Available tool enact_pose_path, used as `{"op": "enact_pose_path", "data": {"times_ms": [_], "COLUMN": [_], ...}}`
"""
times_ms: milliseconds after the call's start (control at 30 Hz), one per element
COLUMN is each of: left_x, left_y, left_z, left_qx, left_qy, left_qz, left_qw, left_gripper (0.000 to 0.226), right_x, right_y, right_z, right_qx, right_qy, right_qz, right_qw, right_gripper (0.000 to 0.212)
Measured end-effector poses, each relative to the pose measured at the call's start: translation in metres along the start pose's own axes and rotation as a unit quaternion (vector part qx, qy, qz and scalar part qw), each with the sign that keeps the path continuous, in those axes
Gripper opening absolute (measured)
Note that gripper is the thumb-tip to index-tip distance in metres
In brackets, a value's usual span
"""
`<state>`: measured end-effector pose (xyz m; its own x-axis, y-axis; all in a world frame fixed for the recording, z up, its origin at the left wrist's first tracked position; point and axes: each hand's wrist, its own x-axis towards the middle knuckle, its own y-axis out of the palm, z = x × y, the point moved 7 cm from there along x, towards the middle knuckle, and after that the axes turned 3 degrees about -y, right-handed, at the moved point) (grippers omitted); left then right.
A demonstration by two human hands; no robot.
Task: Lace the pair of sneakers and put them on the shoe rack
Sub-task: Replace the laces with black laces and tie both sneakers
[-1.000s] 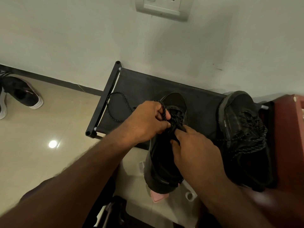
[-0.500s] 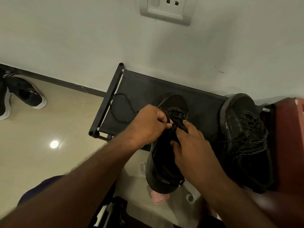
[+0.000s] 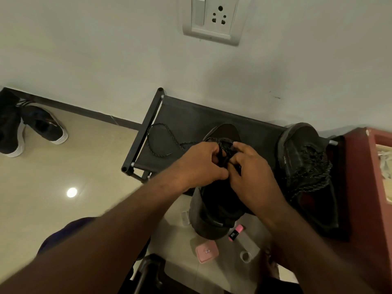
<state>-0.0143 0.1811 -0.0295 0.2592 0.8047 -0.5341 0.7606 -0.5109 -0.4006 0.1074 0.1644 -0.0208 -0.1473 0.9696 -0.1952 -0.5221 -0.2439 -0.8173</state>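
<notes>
A black sneaker lies with its toe on the black shoe rack and its heel over the rack's front edge. My left hand and my right hand meet over its eyelets, both pinching its black speckled lace. The lace's loose end loops left across the rack fabric. The second black sneaker, laced, rests on the rack's right end.
A red cabinet stands right of the rack. Under the rack lie a pink box, a pink-and-black gadget and a tape roll. Another pair of dark shoes sits on the tiled floor at left. A wall socket is above.
My right hand has moved up from the sneaker's tongue to the eyelets, closing in on my left hand. The lace loop on the rack has shifted slightly.
</notes>
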Motion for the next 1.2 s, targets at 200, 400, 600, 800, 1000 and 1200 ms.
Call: {"op": "enact_pose_path", "data": {"times_ms": [200,400,600,800,1000,1200], "left_x": [-0.011,-0.011,0.008,0.01,0.013,0.014], "left_y": [0.011,0.021,0.022,0.021,0.015,0.009], "left_z": [0.013,0.034,0.013,0.016,0.02,0.01], "left_qx": [-0.033,-0.201,-0.138,-0.124,-0.119,-0.013], "left_qy": [0.006,-0.052,-0.046,-0.048,-0.041,-0.013], "left_qz": [-0.158,-0.209,-0.236,-0.23,-0.215,-0.166], "left_qw": [0.987,0.956,0.961,0.964,0.968,0.986], "left_gripper": [0.016,0.031,0.035,0.033,0.028,0.025], "right_x": [-0.005,-0.009,-0.004,-0.002,-0.011,0.0], "right_y": [-0.013,-0.019,-0.025,-0.03,-0.044,-0.014], "right_z": [0.005,0.006,-0.012,0.003,0.019,0.006], "right_qx": [0.076,0.302,0.463,0.349,0.256,-0.124], "right_qy": [-0.025,0.036,0.125,0.128,0.066,0.059], "right_qz": [-0.029,-0.105,-0.119,-0.056,-0.015,0.147], "right_qw": [0.996,0.947,0.869,0.927,0.964,0.98], "right_gripper": [0.011,0.014,0.022,0.025,0.023,0.011]}}
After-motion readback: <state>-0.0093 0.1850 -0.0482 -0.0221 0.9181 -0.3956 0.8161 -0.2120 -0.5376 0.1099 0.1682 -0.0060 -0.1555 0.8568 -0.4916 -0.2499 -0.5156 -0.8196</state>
